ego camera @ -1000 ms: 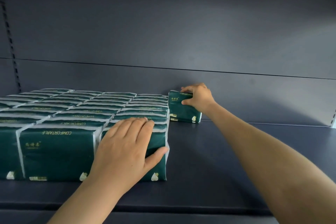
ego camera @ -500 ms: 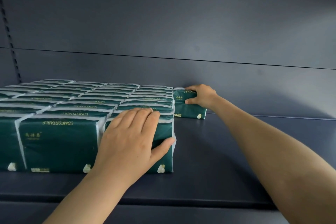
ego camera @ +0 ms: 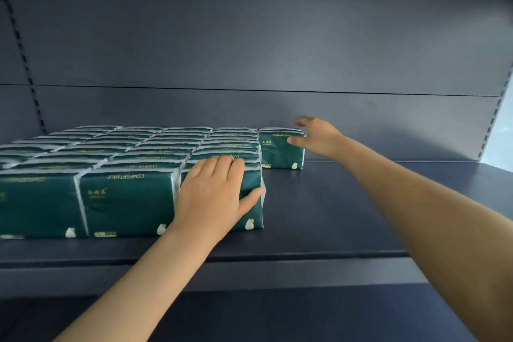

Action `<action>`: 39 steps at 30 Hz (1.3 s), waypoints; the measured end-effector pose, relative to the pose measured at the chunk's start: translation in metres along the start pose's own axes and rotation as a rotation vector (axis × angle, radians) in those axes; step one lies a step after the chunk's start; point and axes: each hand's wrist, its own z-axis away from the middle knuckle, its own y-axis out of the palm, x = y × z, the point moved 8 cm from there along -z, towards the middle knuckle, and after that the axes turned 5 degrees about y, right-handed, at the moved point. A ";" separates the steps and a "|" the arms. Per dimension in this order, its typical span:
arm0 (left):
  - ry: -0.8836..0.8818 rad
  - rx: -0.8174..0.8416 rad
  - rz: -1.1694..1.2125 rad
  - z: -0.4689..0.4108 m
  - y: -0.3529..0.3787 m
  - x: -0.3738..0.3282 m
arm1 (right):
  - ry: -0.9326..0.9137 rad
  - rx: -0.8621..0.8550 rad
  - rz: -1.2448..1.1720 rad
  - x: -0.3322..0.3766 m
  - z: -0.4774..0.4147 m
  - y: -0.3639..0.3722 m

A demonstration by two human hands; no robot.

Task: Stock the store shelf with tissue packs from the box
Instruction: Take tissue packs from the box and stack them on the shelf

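Observation:
Several rows of dark green tissue packs (ego camera: 127, 203) stand on the dark shelf (ego camera: 333, 219), filling its left part. One single green pack (ego camera: 280, 153) stands upright at the back, right of the block and close against it. My right hand (ego camera: 316, 136) hovers at that pack's right top corner, fingers spread, thumb just off its front, holding nothing. My left hand (ego camera: 213, 197) lies flat on the front right pack of the block (ego camera: 252, 214), thumb hooked round its right edge. The box is out of sight.
The shelf's back panel (ego camera: 249, 50) rises behind the packs. Slotted uprights run at the far left (ego camera: 25, 64) and far right (ego camera: 497, 108). Bare shelf surface stretches right of the packs. The shelf's front lip (ego camera: 277, 272) runs below my arms.
My right hand has let go of the single pack at the back and opened, lifting slightly off it. The pack now stands close to the block. My left hand stays pressed on the front pack.

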 end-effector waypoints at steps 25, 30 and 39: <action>-0.195 0.464 0.139 0.151 -0.165 -0.100 | -0.051 0.186 0.160 -0.040 0.341 -0.061; -0.211 0.581 0.232 0.243 -0.148 -0.157 | -0.042 0.372 0.130 -0.062 0.424 0.017; -0.180 0.958 0.389 0.417 -0.041 -0.234 | 0.068 0.719 0.225 -0.116 0.559 0.189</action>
